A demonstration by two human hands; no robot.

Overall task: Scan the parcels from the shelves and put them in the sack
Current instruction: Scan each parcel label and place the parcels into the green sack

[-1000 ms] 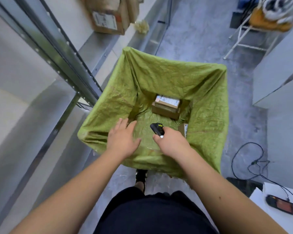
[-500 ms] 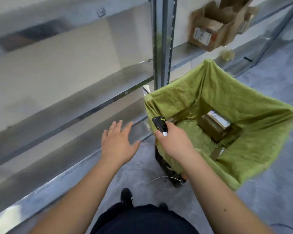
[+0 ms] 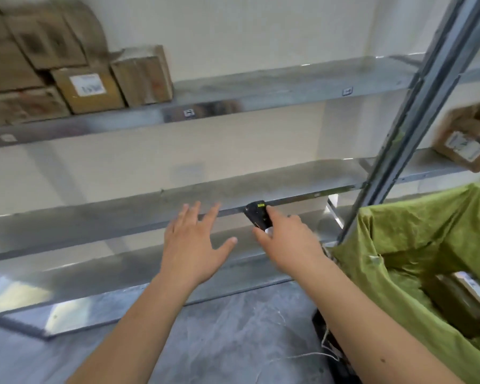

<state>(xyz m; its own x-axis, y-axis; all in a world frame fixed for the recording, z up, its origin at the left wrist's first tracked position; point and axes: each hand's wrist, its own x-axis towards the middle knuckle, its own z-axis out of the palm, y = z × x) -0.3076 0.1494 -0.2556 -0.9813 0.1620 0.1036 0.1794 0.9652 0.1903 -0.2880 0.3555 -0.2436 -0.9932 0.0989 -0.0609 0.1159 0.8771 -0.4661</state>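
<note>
Fingers (image 3: 270,217) gripping one scanner (image 3: 258,218), left hand (image 3: 196,245) spread, one sack (image 3: 416,239)

Metal shelves (image 3: 261,90) against a pale wall

Cardboard boxes (image 3: 89,90) are stacked at the upper shelf's left end; another box (image 3: 466,142) sits on the right-hand shelf.

Grey concrete floor (image 3: 233,336), cream wall (image 3: 261,31), thin white cord (image 3: 302,356) lying on the floor

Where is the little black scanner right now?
In the head view, the small black handheld scanner sits centre-frame, gripped by the right hand, before the middle metal shelf, left of the green sack.
</note>
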